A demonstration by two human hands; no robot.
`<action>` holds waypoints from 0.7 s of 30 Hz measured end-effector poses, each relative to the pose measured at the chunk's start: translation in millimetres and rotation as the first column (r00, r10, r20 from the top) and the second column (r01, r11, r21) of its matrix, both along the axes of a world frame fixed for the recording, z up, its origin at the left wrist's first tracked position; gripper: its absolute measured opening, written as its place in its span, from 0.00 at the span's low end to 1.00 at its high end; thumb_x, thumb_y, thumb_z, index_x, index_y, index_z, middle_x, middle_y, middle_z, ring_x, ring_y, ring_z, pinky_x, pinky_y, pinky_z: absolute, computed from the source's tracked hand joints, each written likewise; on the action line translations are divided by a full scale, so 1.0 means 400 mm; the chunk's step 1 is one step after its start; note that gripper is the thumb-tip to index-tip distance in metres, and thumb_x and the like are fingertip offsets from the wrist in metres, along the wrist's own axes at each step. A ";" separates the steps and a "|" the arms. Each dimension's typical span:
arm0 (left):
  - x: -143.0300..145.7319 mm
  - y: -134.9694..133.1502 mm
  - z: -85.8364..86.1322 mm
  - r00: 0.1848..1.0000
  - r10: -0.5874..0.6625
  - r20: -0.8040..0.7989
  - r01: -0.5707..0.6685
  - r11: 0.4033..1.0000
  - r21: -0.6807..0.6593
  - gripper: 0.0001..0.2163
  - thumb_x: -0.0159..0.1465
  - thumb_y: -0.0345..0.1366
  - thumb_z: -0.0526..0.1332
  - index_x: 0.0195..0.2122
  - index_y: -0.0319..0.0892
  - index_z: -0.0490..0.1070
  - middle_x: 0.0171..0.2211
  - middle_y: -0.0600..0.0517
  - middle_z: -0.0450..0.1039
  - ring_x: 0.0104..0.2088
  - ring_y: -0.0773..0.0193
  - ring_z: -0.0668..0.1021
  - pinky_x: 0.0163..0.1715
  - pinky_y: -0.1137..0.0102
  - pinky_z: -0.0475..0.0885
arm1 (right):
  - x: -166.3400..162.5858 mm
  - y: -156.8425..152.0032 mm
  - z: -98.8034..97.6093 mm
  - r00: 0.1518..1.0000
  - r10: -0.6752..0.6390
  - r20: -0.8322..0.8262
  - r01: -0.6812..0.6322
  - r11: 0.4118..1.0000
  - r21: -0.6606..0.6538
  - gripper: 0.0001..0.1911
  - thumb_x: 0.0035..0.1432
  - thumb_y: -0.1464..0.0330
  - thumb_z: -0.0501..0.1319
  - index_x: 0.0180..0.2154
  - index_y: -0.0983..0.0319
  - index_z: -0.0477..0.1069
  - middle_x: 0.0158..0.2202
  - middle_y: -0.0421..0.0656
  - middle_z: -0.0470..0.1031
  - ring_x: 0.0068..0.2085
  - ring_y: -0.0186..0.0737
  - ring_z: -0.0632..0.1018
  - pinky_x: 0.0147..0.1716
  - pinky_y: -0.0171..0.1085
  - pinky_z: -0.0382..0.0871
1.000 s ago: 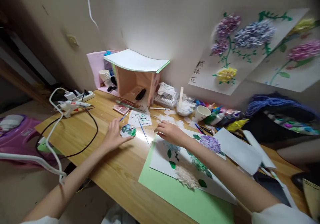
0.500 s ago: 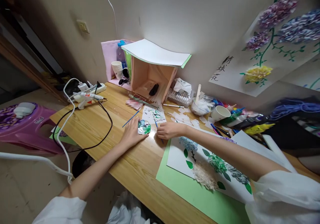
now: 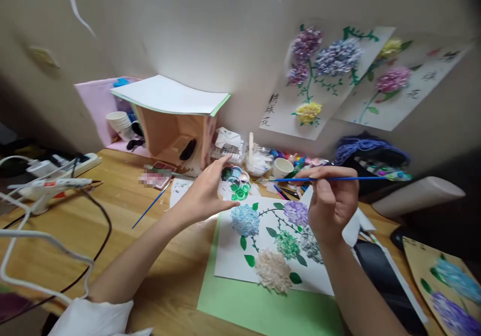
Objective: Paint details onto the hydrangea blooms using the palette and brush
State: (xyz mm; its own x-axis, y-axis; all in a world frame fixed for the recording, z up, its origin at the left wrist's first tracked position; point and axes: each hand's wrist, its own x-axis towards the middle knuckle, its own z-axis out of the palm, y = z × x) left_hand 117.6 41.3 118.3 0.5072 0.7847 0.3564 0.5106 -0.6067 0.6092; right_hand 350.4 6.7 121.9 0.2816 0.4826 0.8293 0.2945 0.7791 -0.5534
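My left hand (image 3: 205,196) holds a small round paint palette (image 3: 236,183) with green and blue paint, lifted above the wooden desk (image 3: 112,236). My right hand (image 3: 330,201) is closed on a thin blue paintbrush (image 3: 338,179) held level, its tip pointing left toward the palette. Below both hands lies a white sheet with paper flowers and green leaves (image 3: 274,241) on a green sheet (image 3: 270,311).
A second blue brush (image 3: 150,207) lies on the desk. A glue gun (image 3: 48,186), a power strip and cables sit at the left. A wooden box (image 3: 176,130) topped with paper, cups, paint tubes and yarn line the wall. Flower pictures (image 3: 330,70) hang above.
My left hand lifted the palette off the desk. My right hand picked up a blue brush and raised it level. The camera view swung to the right.
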 end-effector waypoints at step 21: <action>0.139 0.042 -0.004 0.973 -0.227 -0.043 0.221 0.969 -0.109 0.44 0.52 0.40 0.71 0.66 0.52 0.46 0.62 0.46 0.61 0.60 0.50 0.68 0.58 0.55 0.67 | 0.111 -0.047 -0.021 0.916 -0.122 0.382 0.199 0.965 -0.170 0.08 0.61 0.74 0.53 0.37 0.58 0.68 0.32 0.38 0.73 0.33 0.35 0.76 0.34 0.37 0.71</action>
State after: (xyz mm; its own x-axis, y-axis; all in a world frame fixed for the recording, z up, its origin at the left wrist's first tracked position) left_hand 173.1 58.2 116.6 0.6906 0.6798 0.2467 0.4034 -0.6452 0.6488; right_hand 394.7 -12.3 113.5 0.0652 0.6236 0.7790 0.6175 0.5880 -0.5224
